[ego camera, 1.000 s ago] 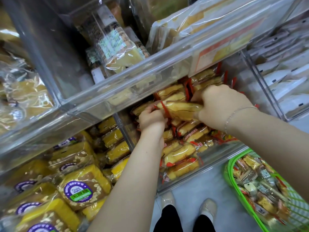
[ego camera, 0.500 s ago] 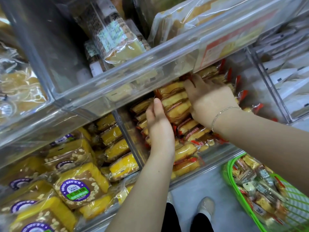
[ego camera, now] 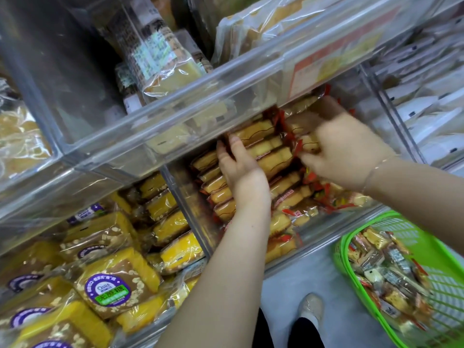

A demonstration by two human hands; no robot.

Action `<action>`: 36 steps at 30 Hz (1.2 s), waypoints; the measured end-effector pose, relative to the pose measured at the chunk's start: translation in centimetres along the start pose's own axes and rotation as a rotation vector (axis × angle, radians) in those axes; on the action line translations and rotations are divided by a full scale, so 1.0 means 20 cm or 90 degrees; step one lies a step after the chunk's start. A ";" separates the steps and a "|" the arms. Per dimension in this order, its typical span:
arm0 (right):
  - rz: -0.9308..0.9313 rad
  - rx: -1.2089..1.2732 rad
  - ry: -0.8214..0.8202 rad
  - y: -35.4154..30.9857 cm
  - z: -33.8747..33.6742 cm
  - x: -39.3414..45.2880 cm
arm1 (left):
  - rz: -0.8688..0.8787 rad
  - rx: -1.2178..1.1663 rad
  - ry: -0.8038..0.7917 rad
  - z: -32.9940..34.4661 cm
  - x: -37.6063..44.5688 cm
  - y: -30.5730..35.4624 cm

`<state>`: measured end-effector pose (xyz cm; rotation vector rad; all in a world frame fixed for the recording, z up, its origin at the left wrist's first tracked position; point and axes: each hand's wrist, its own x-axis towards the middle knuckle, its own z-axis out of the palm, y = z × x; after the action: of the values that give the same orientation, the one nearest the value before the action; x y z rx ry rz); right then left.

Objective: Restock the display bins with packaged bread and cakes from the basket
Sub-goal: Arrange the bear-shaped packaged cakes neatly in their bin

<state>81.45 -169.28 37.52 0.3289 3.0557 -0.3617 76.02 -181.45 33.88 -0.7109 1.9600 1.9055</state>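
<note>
Upper bin (ego camera: 175,116) above, overhanging the lower bins. Packaged cakes (ego camera: 266,156) stacked in the lower middle bin (ego camera: 190,212); left hand (ego camera: 241,172) and right hand (ego camera: 344,151) inside it, on the stack. Larger cake packs (ego camera: 110,290) in the bin to the left. Basket (ego camera: 351,259) of packets on the floor (ego camera: 301,280), lower right.
</note>
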 end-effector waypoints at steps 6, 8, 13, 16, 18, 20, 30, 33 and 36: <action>0.049 0.022 -0.066 0.08 0.03 -0.09 | 0.008 -0.094 -0.019 0.00 0.03 0.01; 0.041 -0.006 -0.061 0.04 0.07 -0.11 | 0.023 -0.104 -0.002 0.03 0.03 0.01; 0.001 -0.071 -0.043 0.12 0.12 -0.11 | 0.022 -0.165 0.055 0.10 0.02 0.02; -0.019 -0.056 -0.041 0.20 0.09 -0.08 | 0.028 -0.195 0.112 0.15 0.00 0.03; -0.019 -0.067 -0.052 0.19 0.08 -0.08 | 0.037 -0.190 0.148 0.17 0.00 0.05; -0.017 -0.058 -0.066 0.18 0.06 -0.09 | 0.039 -0.184 0.150 0.16 0.01 0.06; -0.094 0.141 -0.087 0.30 -0.10 -0.15 | 0.719 0.664 -0.194 -0.14 -0.13 0.00; -0.151 0.028 -0.153 0.28 -0.06 -0.15 | 0.783 0.877 -0.264 -0.13 -0.10 0.01; -0.156 -0.075 -0.156 0.24 -0.01 -0.13 | 0.807 0.885 -0.222 -0.11 -0.06 0.04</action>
<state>84.95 -165.11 36.78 -0.0900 2.8600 -0.2123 76.76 -183.45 35.40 1.3377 2.8695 0.3163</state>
